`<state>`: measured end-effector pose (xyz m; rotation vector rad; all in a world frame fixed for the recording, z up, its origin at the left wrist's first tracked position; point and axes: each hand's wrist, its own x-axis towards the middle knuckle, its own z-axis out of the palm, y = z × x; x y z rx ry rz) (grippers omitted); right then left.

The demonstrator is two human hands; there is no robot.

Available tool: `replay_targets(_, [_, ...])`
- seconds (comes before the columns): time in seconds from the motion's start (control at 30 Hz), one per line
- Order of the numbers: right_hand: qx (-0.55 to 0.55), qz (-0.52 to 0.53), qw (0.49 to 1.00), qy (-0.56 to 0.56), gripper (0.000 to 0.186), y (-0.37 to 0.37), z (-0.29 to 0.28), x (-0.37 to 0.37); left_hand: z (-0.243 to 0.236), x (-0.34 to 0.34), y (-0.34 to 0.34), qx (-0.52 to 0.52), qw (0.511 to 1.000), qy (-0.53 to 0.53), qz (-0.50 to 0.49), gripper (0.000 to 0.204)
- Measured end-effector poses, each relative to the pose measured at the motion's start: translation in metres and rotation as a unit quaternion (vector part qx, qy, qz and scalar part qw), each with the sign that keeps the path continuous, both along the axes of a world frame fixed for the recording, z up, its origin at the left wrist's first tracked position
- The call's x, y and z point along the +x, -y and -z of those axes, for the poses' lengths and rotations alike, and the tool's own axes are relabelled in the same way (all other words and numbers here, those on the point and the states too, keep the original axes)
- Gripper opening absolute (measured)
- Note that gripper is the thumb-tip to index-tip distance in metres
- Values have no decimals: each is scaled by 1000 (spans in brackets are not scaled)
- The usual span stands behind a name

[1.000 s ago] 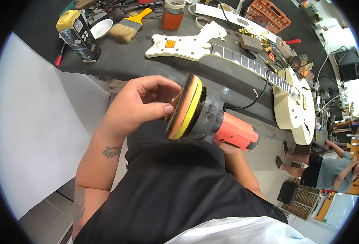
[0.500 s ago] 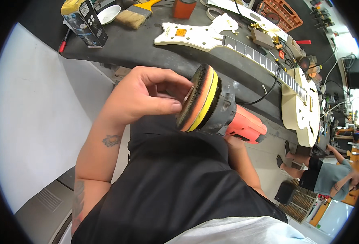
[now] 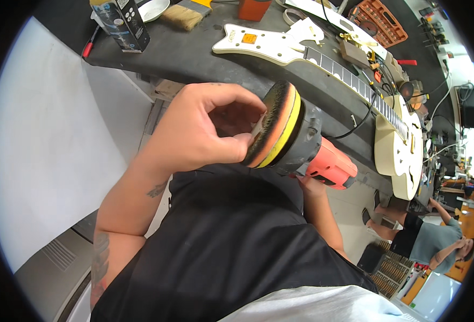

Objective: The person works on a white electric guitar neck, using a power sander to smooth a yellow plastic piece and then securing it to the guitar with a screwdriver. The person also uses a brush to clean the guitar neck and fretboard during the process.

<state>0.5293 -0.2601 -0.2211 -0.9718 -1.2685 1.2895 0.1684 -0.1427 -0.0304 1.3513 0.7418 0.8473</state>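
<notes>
My left hand [image 3: 204, 129] reaches onto the face of a round foam pad [image 3: 280, 129] with a dark face and orange and yellow layers. Its fingers are curled at the pad's middle around a small pale item, too hidden to make out. The pad is fixed on a red and black power polisher [image 3: 331, 163], held up over my lap. My right hand [image 3: 312, 185] grips the polisher from underneath, largely hidden by its body. Behind the tool, a white electric guitar [image 3: 390, 155] lies along the dark workbench [image 3: 156, 61], its headstock to the left.
A black carton [image 3: 121, 27], a wide brush [image 3: 186, 16], a white dish [image 3: 152, 9] and an orange tool case [image 3: 379, 24] share the bench. Cables and small tools crowd its right part. A white sheet [image 3: 49, 150] is at the left. Another person [image 3: 435, 241] is at the far right.
The polisher and both hands have shifted rightward and slightly up in the picture. My left fingers sit farther in on the pad's face. The bench scene has also shifted up and right.
</notes>
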Motion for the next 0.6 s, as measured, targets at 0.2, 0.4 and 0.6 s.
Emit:
replay_targets(0.2, [37, 21, 999, -4, 70, -17, -8, -10, 17, 9, -5, 7, 999, 28, -16, 36])
replay_targets(0.4, [28, 7, 1000, -1, 74, -6, -12, -7, 22, 9, -5, 23, 999, 29, -19, 37])
replay_targets(0.6, [21, 4, 1000, -1, 78, -6, -15, -8, 24, 8, -7, -13, 999, 33, -18, 36])
